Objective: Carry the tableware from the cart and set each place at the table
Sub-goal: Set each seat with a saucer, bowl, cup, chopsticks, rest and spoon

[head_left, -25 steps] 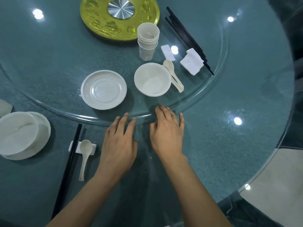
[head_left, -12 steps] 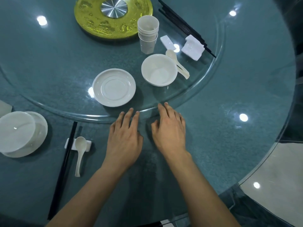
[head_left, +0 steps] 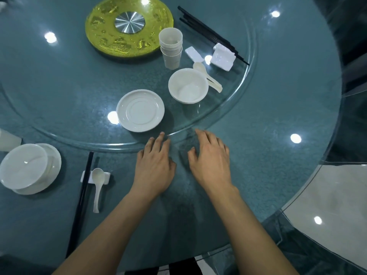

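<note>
On the round table (head_left: 278,126), the rim of the glass turntable (head_left: 59,96) is touched by the left hand (head_left: 154,167) and right hand (head_left: 211,161), fingers stretched flat and nothing held, seemingly to swing it round. The plate (head_left: 140,110), bowl (head_left: 188,85) and stacked cups (head_left: 171,48) are set near its edge, within reach for the next place.

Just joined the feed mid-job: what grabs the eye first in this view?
The yellow-gold disc with its metal hub, on the far side of the glass turntable, stands out most. Nearer the turntable's edge sit a white saucer, a bowl and stacked cups. The left hand and right hand lie open at its rim, holding nothing.
</note>
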A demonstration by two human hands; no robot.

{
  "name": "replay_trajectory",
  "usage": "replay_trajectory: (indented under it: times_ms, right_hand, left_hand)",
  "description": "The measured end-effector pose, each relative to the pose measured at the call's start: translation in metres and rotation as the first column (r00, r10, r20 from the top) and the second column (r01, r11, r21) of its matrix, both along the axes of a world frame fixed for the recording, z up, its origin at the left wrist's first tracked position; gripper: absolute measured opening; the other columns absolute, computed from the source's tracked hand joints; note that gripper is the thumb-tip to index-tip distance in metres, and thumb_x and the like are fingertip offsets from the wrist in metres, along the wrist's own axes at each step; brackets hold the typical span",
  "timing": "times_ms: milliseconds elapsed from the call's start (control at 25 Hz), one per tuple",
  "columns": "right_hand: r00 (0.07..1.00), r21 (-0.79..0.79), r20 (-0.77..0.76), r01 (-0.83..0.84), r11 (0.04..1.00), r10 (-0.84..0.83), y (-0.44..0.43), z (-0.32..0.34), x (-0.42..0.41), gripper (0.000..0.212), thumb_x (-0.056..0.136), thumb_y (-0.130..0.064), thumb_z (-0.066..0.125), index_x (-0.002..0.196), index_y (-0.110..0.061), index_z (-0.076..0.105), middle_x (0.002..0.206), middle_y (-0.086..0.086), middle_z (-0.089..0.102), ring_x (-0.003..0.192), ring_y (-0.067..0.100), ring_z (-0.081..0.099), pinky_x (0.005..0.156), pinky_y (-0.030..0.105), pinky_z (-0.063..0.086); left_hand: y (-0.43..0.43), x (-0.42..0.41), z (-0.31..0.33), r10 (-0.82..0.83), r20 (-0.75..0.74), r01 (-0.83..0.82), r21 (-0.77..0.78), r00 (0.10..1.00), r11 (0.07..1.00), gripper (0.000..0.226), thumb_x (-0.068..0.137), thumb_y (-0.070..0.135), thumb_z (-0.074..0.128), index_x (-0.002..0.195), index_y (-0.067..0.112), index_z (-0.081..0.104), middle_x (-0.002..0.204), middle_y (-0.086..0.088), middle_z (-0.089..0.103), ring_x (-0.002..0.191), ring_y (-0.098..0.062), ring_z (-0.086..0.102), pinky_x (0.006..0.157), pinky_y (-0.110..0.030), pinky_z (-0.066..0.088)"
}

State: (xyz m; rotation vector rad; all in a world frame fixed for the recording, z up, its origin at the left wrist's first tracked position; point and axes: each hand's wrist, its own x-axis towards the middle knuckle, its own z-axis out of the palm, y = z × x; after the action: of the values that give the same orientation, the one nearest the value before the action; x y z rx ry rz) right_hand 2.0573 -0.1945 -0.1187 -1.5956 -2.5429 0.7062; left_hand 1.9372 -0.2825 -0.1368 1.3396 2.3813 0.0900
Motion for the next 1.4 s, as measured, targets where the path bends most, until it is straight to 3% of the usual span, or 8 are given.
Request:
replay_trajectory:
  times_ms: [160,360,480,800,1160,1400]
  right_hand:
    - [0.999,-0.037,-0.016,0.027,0.999,-0.027,-0.004,0.021,0.017,0.053,0.095,-0.027,0.053,0.148,-0.023,0.045,0.14,0.004,0.054,0.125,0.028,0.05,0.107,0.042,0.033]
    - [0.994,-0.043,-0.056,0.094,0.995,-0.096,-0.019,0.052,0.035,0.049,0.095,-0.029,0.053,0.143,-0.023,0.051,0.137,0.005,0.058,0.124,0.03,0.052,0.106,0.043,0.036]
    - [0.983,-0.047,-0.091,0.159,0.986,-0.162,-0.034,0.071,0.05,0.044,0.096,-0.029,0.054,0.14,-0.023,0.054,0.134,0.005,0.059,0.123,0.029,0.055,0.106,0.044,0.04]
    - [0.915,-0.102,-0.176,0.349,0.931,-0.363,-0.104,0.127,0.094,0.035,0.098,-0.034,0.054,0.132,-0.025,0.059,0.124,0.0,0.06,0.111,0.021,0.061,0.098,0.042,0.049]
    - [0.802,-0.073,-0.239,0.547,0.834,-0.547,-0.166,0.165,0.137,0.028,0.098,-0.036,0.055,0.12,-0.024,0.067,0.115,-0.003,0.063,0.096,0.014,0.063,0.09,0.037,0.052]
    - [0.696,-0.055,-0.253,0.683,0.728,-0.672,-0.205,0.179,0.185,0.027,0.097,-0.035,0.056,0.118,-0.023,0.067,0.11,-0.004,0.063,0.098,0.015,0.062,0.088,0.035,0.05]
  left_hand:
    - [-0.003,-0.003,0.01,-0.006,0.053,0.009,-0.046,0.999,0.999,0.056,0.095,0.03,0.052,0.149,0.02,0.037,0.168,0.0,0.016,0.151,-0.03,0.021,0.118,-0.048,0.027]
    - [-0.006,0.006,0.044,-0.135,0.068,0.134,0.022,0.988,0.991,0.053,0.092,0.04,0.04,0.14,0.02,0.049,0.148,-0.004,0.049,0.136,-0.031,0.043,0.111,-0.047,0.037]
    - [-0.014,0.021,0.074,-0.203,0.12,0.196,0.069,0.972,0.978,0.041,0.096,0.034,0.048,0.135,0.021,0.055,0.137,-0.003,0.056,0.124,-0.03,0.05,0.107,-0.044,0.039]
    - [-0.061,0.057,0.153,-0.391,0.217,0.351,0.2,0.895,0.915,0.033,0.1,0.035,0.05,0.13,0.025,0.06,0.128,0.003,0.061,0.119,-0.022,0.051,0.104,-0.032,0.036]
    - [-0.082,0.093,0.201,-0.582,0.255,0.518,0.278,0.772,0.809,0.035,0.102,0.037,0.048,0.134,0.027,0.058,0.132,0.005,0.06,0.123,-0.019,0.05,0.106,-0.034,0.038]
    - [-0.087,0.152,0.209,-0.74,0.262,0.662,0.331,0.62,0.672,0.034,0.1,0.035,0.052,0.13,0.024,0.06,0.127,0.0,0.065,0.121,-0.023,0.055,0.106,-0.041,0.041]
